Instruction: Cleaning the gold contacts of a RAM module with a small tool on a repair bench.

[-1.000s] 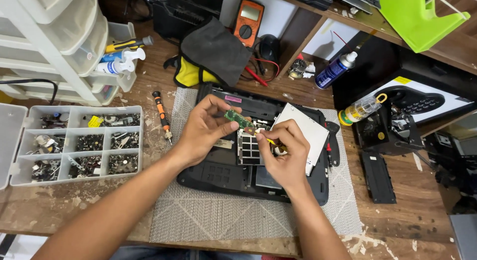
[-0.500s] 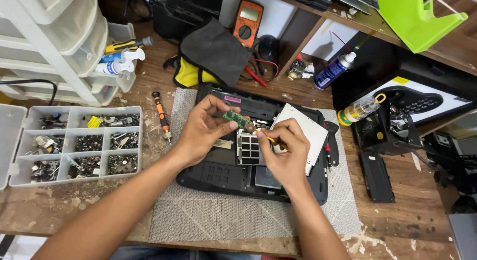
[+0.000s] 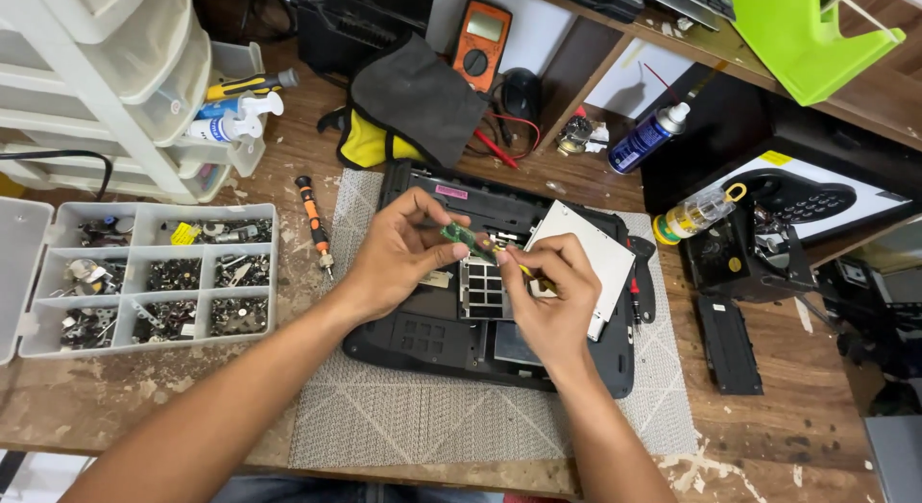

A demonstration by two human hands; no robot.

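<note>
Fingertips of the left hand (image 3: 399, 258) pinch a small green circuit board (image 3: 459, 236) just above the opened black laptop (image 3: 423, 335), which lies on a grey mat (image 3: 413, 421). Beside it, the right hand (image 3: 547, 301) is clenched around a yellow-handled tool (image 3: 526, 271), its tip meeting the board. An orange screwdriver (image 3: 314, 222) and a compartmented parts tray (image 3: 154, 277) lie to the left on the wooden bench.

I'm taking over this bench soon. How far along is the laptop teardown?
Done: the laptop lies bottom-up, its bay uncovered. In hand: the left hand pinches a small green board; the right hand works a yellow-handled tool at it. Left: the base remains on.
</note>
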